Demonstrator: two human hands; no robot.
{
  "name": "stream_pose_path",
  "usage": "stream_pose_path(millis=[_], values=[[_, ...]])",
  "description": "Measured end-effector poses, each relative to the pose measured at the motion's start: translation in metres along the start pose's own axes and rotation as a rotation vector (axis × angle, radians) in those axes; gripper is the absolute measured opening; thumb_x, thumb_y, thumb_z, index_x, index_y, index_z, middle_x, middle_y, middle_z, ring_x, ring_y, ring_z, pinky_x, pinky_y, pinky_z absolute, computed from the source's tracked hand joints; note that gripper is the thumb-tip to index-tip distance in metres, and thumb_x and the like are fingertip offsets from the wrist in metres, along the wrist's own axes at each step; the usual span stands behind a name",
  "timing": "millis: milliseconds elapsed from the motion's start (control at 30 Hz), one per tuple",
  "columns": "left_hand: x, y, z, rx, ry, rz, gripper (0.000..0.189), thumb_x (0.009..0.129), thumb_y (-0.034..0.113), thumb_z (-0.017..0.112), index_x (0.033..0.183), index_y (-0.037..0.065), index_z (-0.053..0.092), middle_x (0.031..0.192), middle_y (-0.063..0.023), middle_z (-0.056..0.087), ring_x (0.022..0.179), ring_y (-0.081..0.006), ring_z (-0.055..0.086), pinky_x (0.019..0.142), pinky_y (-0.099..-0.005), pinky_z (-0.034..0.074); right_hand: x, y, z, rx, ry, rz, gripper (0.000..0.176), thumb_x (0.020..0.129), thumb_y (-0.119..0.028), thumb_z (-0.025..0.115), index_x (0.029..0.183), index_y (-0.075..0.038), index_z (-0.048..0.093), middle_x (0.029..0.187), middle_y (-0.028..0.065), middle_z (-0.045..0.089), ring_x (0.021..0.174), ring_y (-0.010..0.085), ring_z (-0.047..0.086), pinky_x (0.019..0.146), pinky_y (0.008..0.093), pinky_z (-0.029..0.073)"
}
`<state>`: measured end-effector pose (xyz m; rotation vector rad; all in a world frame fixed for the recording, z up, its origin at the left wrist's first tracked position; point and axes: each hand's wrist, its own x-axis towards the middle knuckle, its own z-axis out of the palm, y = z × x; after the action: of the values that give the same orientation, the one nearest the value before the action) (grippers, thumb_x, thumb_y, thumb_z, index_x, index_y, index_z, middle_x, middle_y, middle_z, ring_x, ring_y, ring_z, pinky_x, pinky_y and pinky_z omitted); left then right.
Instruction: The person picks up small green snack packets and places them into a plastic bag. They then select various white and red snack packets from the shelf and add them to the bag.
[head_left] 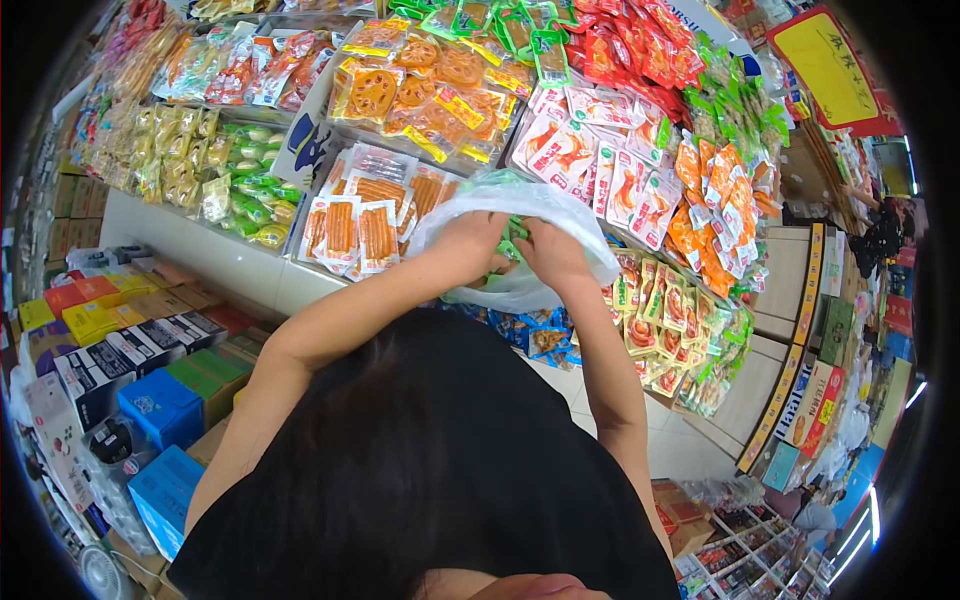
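Observation:
A translucent white plastic bag (585,232) hangs gaping over the front of the snack bins, with both hands inside its mouth. Between my hands, small green packets (515,232) show in the bag. My left hand (478,245) reaches in from the left, its fingers curled against the green packets. From the right comes my right hand (548,252), fingers bent down onto the same packets. The bag's folds and the packets hide some fingertips. Just left of the bag lie clear packs of brown sausage-like sticks (360,228).
Bins around the bag hold orange lotus-root slice packs (430,90), white-and-red packets (600,150), orange packets (715,205) and cream packets (660,310). Cartons (165,405) are stacked at the lower left. A yellow sign (825,70) stands at upper right.

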<state>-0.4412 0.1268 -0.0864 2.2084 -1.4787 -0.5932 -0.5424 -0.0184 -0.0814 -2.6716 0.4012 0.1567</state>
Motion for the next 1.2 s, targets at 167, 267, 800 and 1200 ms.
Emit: stream_pose_path(millis=[167,267,800,1200], values=[[0.006,0.001,-0.014,0.043,-0.189,-0.177,0.060,0.072,0.042,0.071,0.111,0.000,0.053,0.111,-0.0211,0.059,0.104,-0.0357,0.056,0.090,-0.0420,0.044,0.004,-0.002,0.001,-0.073,0.172,-0.126,0.031,0.080,-0.023,0.060,0.107,-0.009,0.062,0.109,0.0163,0.062,0.104,0.0366,0.055,0.088,0.0463,0.043],[0.009,0.002,-0.026,-0.001,-0.405,-0.293,0.065,0.072,0.044,0.071,0.113,-0.003,0.053,0.114,-0.0215,0.058,0.108,-0.0340,0.055,0.091,-0.0413,0.044,0.003,0.009,0.011,-0.141,0.188,-0.131,0.027,0.078,-0.022,0.062,0.102,-0.010,0.064,0.104,0.0142,0.062,0.099,0.0343,0.056,0.086,0.0455,0.042],[0.001,-0.019,-0.016,-0.104,-0.309,-0.035,0.076,0.065,0.037,0.077,0.131,0.011,0.048,0.134,-0.0155,0.046,0.126,-0.0325,0.039,0.106,-0.0401,0.030,-0.015,-0.005,-0.027,-0.111,0.099,-0.366,0.027,0.085,-0.029,0.058,0.100,-0.008,0.066,0.098,0.0167,0.064,0.096,0.0358,0.058,0.087,0.0442,0.044],[-0.012,-0.022,-0.004,-0.249,-0.328,-0.071,0.064,0.067,0.030,0.073,0.125,0.010,0.053,0.123,-0.0186,0.053,0.113,-0.0337,0.049,0.097,-0.0391,0.038,-0.005,0.016,-0.005,0.068,-0.032,-0.300,0.036,0.083,-0.025,0.062,0.114,-0.006,0.060,0.118,0.0172,0.058,0.112,0.0344,0.051,0.096,0.0415,0.040]])
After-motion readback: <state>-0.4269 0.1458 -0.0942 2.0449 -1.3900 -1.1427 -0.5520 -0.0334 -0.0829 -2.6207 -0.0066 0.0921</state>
